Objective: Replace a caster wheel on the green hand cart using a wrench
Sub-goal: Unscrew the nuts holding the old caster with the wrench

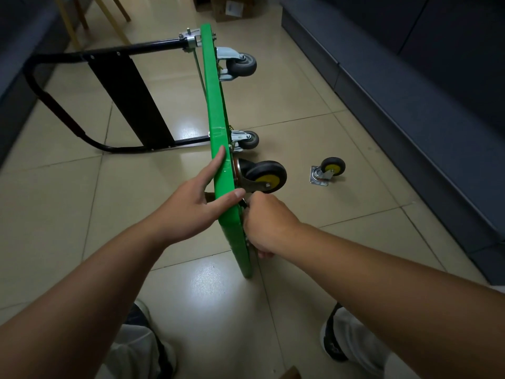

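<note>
The green hand cart (pixel 216 105) stands on its side edge on the tiled floor, its black handle (pixel 82 94) lying to the left. My left hand (pixel 203 199) grips the cart's upper edge, thumb and fingers wrapped over it. A black caster with a yellow hub (pixel 266 176) sits against the cart's underside near that hand. My right hand (pixel 263 224) is curled behind the deck just below that caster, around a small dark metal piece; what it is cannot be told. A loose yellow-hub caster (pixel 328 170) lies on the floor to the right.
Two grey casters (pixel 241 64) (pixel 248 139) stick out of the cart's underside farther away. A dark low platform (pixel 410 91) runs along the right side. Wooden chair legs (pixel 82 20) and cardboard boxes (pixel 229 6) stand at the back. My feet are at the bottom.
</note>
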`<state>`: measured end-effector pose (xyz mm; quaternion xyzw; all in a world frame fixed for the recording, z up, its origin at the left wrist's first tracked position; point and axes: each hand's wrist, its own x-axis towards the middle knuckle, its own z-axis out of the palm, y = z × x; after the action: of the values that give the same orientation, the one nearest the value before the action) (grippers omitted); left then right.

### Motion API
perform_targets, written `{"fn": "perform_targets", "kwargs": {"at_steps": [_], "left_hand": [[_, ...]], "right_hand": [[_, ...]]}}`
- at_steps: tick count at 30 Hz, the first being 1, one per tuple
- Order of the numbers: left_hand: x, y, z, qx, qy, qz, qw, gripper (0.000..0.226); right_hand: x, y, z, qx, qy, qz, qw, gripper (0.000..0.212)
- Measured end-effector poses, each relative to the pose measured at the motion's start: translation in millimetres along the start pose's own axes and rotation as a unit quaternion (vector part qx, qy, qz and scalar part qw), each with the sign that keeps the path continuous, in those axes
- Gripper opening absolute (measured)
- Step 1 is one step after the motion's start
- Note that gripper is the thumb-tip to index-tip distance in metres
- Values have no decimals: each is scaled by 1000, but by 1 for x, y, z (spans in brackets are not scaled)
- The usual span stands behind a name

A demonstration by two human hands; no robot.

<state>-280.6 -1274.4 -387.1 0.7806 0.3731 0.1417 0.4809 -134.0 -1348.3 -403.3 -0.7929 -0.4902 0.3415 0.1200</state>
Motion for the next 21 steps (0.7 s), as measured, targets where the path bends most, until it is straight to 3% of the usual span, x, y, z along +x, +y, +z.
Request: {"fn": "perform_targets", "kwargs": {"at_steps": [3, 10, 17, 21], "left_hand": [[0, 0, 1, 1, 3, -1, 1000, 91], [2, -5, 2, 0, 10, 0, 1000, 91], [-1, -4, 2, -30, 10, -6, 999, 90], [2, -4, 3, -33, 15, -3, 999, 92]], "right_hand": [[6, 6, 10, 3, 42, -18, 999, 14], [13, 26, 39, 126, 119, -59, 983, 39], [20, 53, 73, 178, 177, -136, 958, 30], [49, 79, 111, 196, 263, -172, 929, 44]]}}
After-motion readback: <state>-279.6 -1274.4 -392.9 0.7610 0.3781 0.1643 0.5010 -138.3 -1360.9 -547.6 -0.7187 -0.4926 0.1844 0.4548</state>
